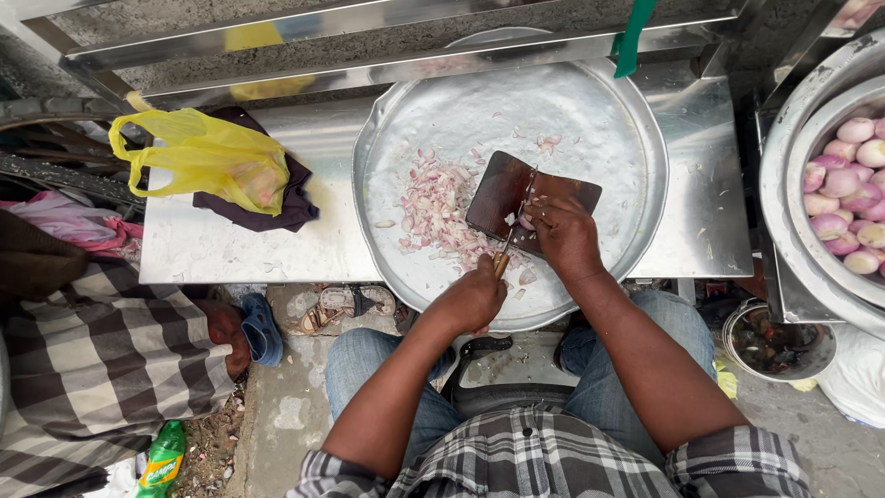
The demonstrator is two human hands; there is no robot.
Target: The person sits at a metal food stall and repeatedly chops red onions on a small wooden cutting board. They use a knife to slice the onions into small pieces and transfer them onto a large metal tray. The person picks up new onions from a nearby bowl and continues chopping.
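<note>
On the round steel tray [590, 129], my left hand [475, 297] grips the wooden-handled knife [510, 235], blade pointing away; my right hand [564, 235] pins onion on the dark wooden board [498, 189].

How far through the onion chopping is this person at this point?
Done: a pile of chopped onion lies on the round metal tray. In hand: the left hand grips a knife over the dark cutting board, while the right hand steadies a piece on it. Left: many peeled whole onions wait in the big bowl at right.
</note>
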